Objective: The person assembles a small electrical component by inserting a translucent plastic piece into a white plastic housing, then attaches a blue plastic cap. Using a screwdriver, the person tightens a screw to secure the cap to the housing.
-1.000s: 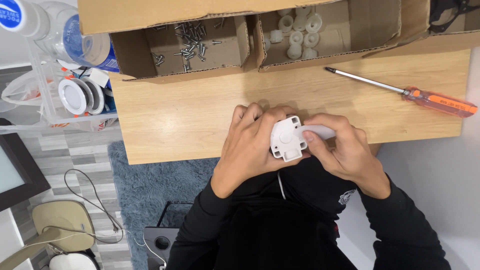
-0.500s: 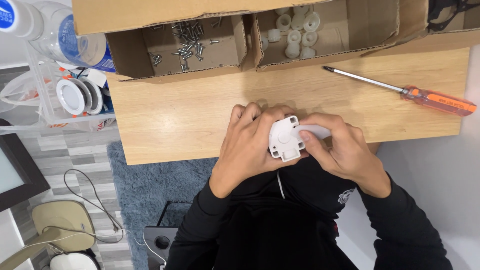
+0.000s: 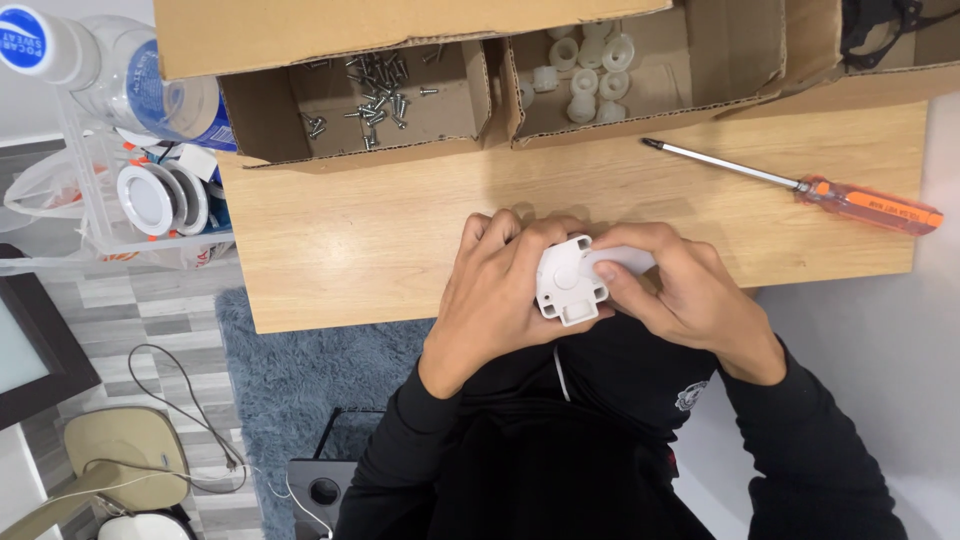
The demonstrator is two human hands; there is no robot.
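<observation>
Both my hands hold one small white plastic part (image 3: 568,281) over the near edge of a wooden table (image 3: 380,240). My left hand (image 3: 500,290) wraps around its left side. My right hand (image 3: 680,290) grips its right side, with the thumb pressed on the round centre of the part. A white piece (image 3: 625,259) sticks out to the right under my right fingers. The part has square tabs at its edges.
An orange-handled screwdriver (image 3: 800,186) lies on the table at the right. At the back stand cardboard boxes, one with several screws (image 3: 370,90) and one with several white plastic pieces (image 3: 590,75). A plastic bottle (image 3: 110,70) and tape rolls (image 3: 160,197) sit on a rack at the left.
</observation>
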